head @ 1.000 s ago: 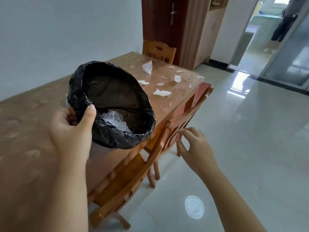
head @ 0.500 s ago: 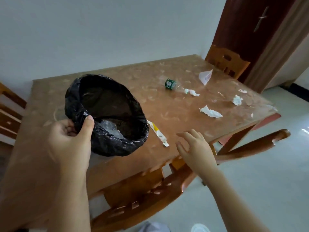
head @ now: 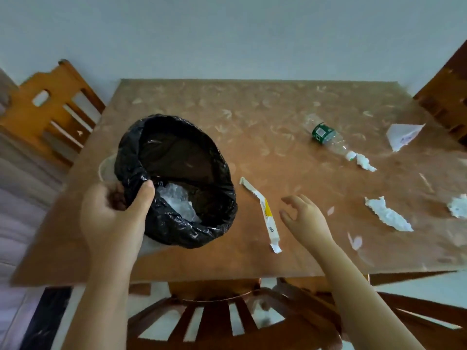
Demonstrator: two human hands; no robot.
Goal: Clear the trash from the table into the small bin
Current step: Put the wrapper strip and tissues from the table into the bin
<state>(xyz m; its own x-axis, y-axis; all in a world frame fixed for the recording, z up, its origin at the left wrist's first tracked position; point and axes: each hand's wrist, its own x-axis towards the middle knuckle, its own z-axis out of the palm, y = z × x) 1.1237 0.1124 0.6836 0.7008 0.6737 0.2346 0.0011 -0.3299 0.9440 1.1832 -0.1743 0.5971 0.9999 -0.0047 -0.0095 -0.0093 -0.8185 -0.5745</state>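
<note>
My left hand (head: 115, 218) grips the rim of a small bin (head: 177, 180) lined with a black bag, held tilted over the brown table (head: 252, 117). Clear plastic lies inside the bin. My right hand (head: 304, 218) hovers open just right of a long white and yellow wrapper (head: 264, 213). Farther right lie a crumpled tissue (head: 386, 215), another tissue (head: 458, 205) at the edge, a clear plastic bottle (head: 326, 135) with a green label, a small tissue scrap (head: 365, 162) by its cap, and a folded white paper (head: 404, 135).
A wooden chair (head: 50, 109) stands at the table's left end, another chair (head: 447, 97) at the right end, and a third chair (head: 227, 319) below me at the near edge. A pale wall runs behind the table.
My view has swung left and down until I face the table squarely. The right hand has moved from the chair back over the table, beside the wrapper. The left hand keeps hold of the bin.
</note>
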